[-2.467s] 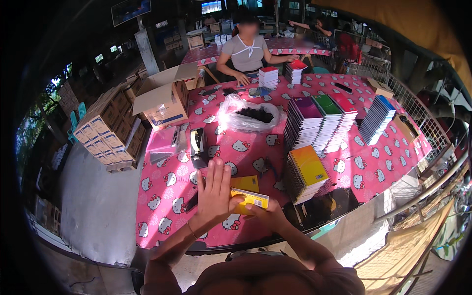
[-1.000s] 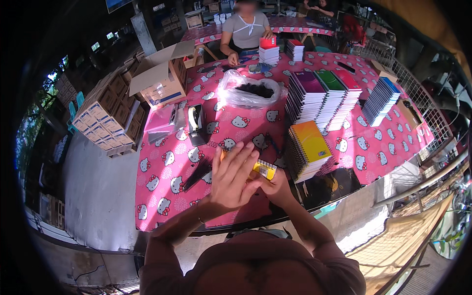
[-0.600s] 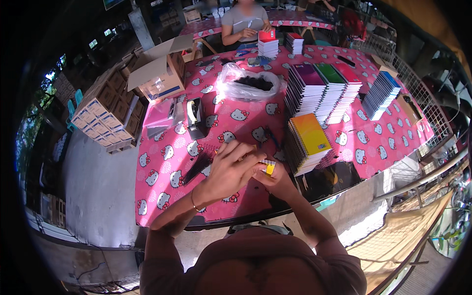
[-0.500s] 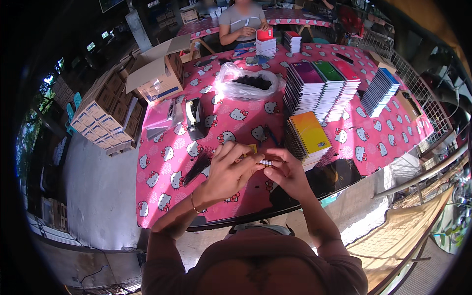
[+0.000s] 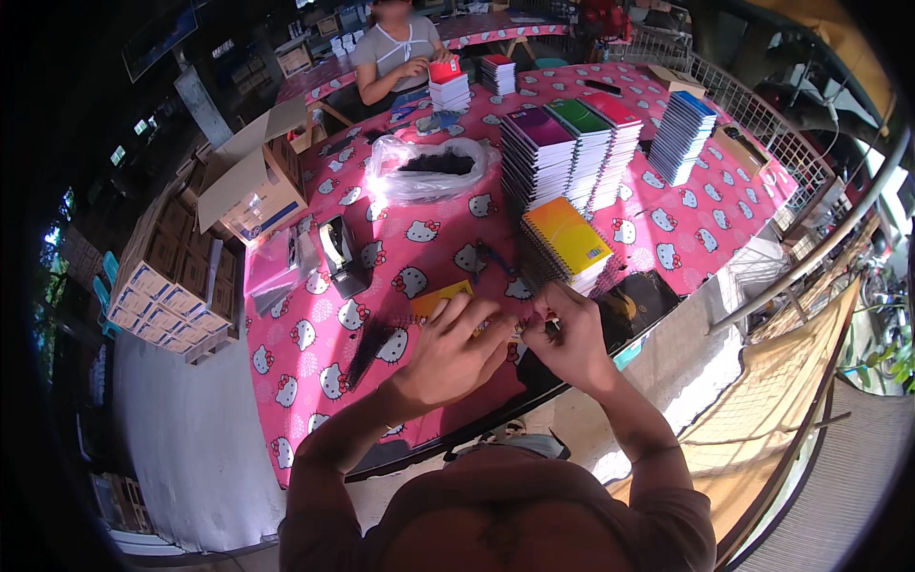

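Close in front of me, a yellow notebook [image 5: 440,299] lies on the table, partly hidden under my left hand [image 5: 453,351]. The fingers of that hand are bent over it and hold it. Beside it, my right hand [image 5: 572,338] is closed in a pinch at the notebook's right end. Something small and dark shows between its fingers, too small to name. Black spiral binding coils [image 5: 370,357] lie left of my left hand. Just beyond my right hand stands a stack of yellow spiral notebooks [image 5: 570,238]. A dark blue hand tool [image 5: 491,259] rests beside that stack.
Tall stacks of purple [image 5: 538,129], green and red notebooks stand farther back, with a blue stack [image 5: 684,114] to their right. A plastic bag [image 5: 391,181] holds black coils. Leftward are a tape dispenser [image 5: 343,255], clear plastic sheets and cartons [image 5: 253,195]. Another person handles red notebooks [image 5: 444,71].
The view has swung, so the table sits farther left and higher. My right hand has closed from spread fingers into a pinch. More of the yellow notebook shows beyond my left hand.
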